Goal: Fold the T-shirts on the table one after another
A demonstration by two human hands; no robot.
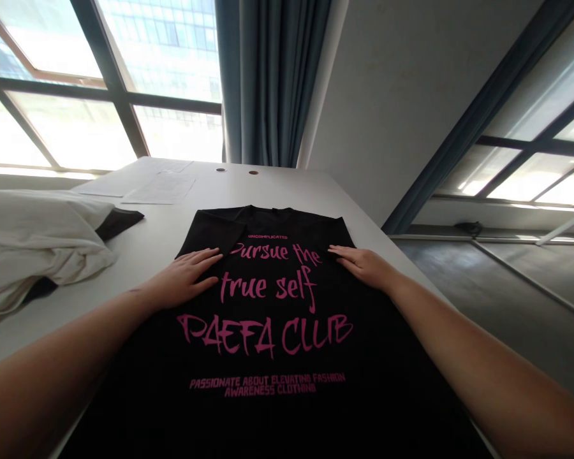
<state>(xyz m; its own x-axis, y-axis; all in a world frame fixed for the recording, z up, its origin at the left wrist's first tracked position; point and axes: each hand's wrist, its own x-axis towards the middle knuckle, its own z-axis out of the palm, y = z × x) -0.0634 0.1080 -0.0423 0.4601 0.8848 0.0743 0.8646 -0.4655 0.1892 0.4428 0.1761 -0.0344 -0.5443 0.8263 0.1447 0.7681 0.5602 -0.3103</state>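
Observation:
A black T-shirt [268, 421] with pink lettering lies spread on the white table [310, 185], its collar toward the far end. My left hand [189, 275] rests flat on the shirt's left side, fingers stretched toward the printed words. On the opposite side, my right hand [363, 264] lies on the cloth with its fingers out, pointing inward. Neither hand grips the fabric. Both sleeves appear folded in over or tucked along the upper edges; how exactly I cannot tell. The hem runs out of view at the bottom.
A crumpled white garment with dark parts [43, 242] lies at the left of the table. Sheets of paper [157, 187] lie at the far left, near two round holes in the tabletop. Behind stand windows and a blue curtain [272, 83]. Grey floor [459, 274] shows at the right.

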